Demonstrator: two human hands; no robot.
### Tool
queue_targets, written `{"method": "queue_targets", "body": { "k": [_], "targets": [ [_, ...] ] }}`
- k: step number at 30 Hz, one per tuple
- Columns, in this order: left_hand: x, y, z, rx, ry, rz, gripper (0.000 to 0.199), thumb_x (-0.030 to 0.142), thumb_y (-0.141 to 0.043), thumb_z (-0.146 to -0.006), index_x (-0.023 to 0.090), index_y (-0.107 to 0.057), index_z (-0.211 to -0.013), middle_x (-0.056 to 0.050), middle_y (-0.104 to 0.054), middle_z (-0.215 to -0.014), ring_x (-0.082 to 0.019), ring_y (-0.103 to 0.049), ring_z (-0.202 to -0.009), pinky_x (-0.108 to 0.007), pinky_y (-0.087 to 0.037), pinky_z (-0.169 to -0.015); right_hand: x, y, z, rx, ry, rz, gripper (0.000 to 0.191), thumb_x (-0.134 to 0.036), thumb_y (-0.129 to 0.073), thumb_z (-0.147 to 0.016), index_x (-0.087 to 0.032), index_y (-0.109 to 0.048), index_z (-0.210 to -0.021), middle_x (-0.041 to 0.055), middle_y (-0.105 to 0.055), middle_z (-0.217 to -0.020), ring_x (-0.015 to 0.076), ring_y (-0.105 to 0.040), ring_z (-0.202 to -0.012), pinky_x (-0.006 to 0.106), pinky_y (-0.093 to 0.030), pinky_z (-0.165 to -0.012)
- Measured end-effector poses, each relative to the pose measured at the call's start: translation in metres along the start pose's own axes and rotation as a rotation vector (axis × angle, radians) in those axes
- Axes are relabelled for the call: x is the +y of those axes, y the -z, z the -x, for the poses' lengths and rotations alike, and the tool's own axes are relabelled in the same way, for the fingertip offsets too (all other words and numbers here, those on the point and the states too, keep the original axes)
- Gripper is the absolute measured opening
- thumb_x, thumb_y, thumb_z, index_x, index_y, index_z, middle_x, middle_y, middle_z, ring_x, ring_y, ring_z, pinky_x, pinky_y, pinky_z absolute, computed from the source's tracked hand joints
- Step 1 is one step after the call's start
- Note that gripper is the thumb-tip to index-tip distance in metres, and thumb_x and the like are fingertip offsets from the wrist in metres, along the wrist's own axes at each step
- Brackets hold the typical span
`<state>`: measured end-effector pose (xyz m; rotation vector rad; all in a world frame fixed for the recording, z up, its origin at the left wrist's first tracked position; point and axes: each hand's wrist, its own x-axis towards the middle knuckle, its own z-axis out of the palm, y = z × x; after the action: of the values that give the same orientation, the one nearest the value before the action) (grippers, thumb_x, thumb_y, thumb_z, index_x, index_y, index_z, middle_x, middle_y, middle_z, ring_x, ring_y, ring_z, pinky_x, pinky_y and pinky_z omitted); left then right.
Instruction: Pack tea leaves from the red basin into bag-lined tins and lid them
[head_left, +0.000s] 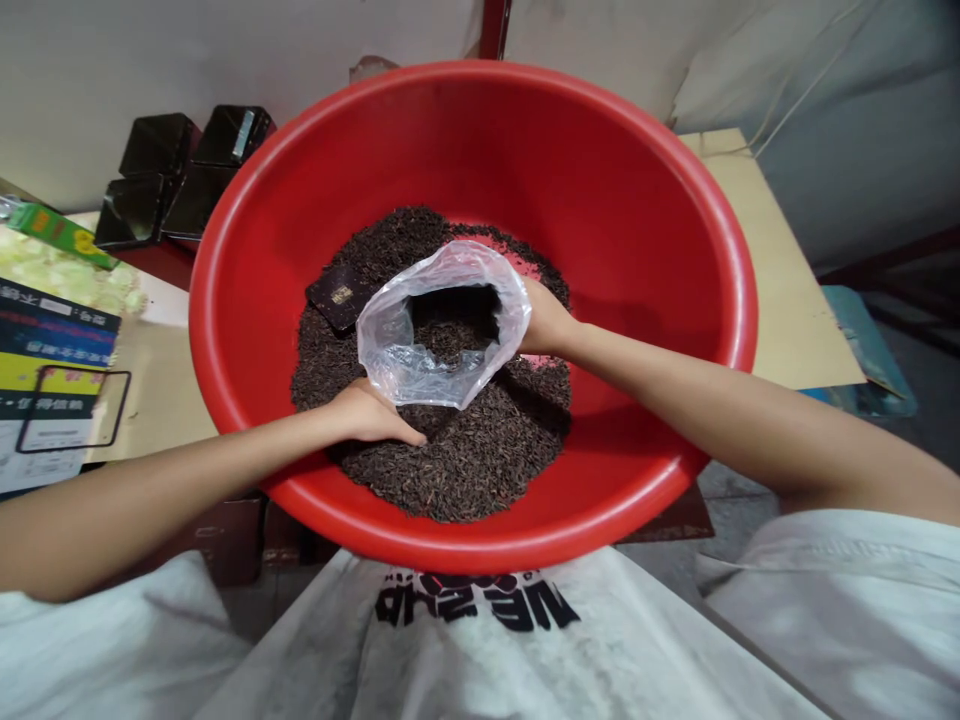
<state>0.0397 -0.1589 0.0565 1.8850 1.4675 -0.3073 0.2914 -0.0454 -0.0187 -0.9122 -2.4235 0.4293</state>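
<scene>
A clear plastic bag (pixel 397 370) with its mouth spread wide is held over a heap of dark loose tea leaves (pixel 457 475) in a big red basin (pixel 637 190). More dark leaves show down inside the bag. My left hand (pixel 367 412) holds the bag low on its left side, thumb stretched over the heap and the other fingers mostly hidden. On the opposite side my right hand (pixel 549 318) grips the bag, its fingertips out of sight behind the plastic. A small dark flat piece with gold print (pixel 341 296) lies on the leaves left of the bag.
Several black boxes (pixel 154 145) stand left of the basin. Beside them are a green carton (pixel 64 232) and a printed sheet (pixel 56 375). A pale board (pixel 772 270) extends to the right, near a bluish plastic item (pixel 862 320). Thin cables hang along the wall.
</scene>
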Motion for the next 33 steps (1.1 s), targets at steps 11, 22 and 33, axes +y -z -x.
{"method": "queue_targets", "body": {
  "k": [11, 22, 33],
  "targets": [
    [0.019, 0.003, 0.048, 0.142, -0.028, 0.134, 0.031, 0.032, -0.062, -0.065, 0.02, -0.058, -0.093, -0.005, -0.068, -0.1, -0.024, -0.064, -0.092, -0.033, -0.049, -0.084, -0.003, 0.0, 0.001, 0.025, -0.022, -0.015, 0.088, -0.047, -0.074, -0.059, -0.012, -0.04, -0.133, 0.019, -0.05, -0.137, 0.0352, -0.05, -0.125, 0.052, -0.041, -0.107],
    [0.072, 0.051, 0.02, 0.552, -0.187, 0.105, 0.029, 0.033, -0.066, -0.072, 0.019, -0.056, -0.095, -0.003, -0.062, -0.097, -0.021, -0.059, -0.094, -0.035, -0.047, -0.089, -0.002, 0.0, -0.002, -0.002, 0.024, -0.017, 0.091, -0.046, -0.074, -0.061, -0.011, -0.034, -0.136, 0.0242, -0.045, -0.139, 0.0372, -0.048, -0.127, 0.053, -0.041, -0.106],
    [0.076, 0.047, 0.037, 0.497, -0.438, -0.17, 0.021, 0.033, -0.049, -0.087, 0.016, -0.061, -0.092, -0.007, -0.063, -0.097, -0.022, -0.061, -0.096, -0.036, -0.047, -0.09, -0.001, 0.002, -0.003, 0.003, -0.027, 0.014, 0.088, -0.047, -0.074, -0.059, -0.011, -0.039, -0.132, 0.0225, -0.05, -0.135, 0.0377, -0.055, -0.118, 0.049, -0.047, -0.097]
  ]
}}
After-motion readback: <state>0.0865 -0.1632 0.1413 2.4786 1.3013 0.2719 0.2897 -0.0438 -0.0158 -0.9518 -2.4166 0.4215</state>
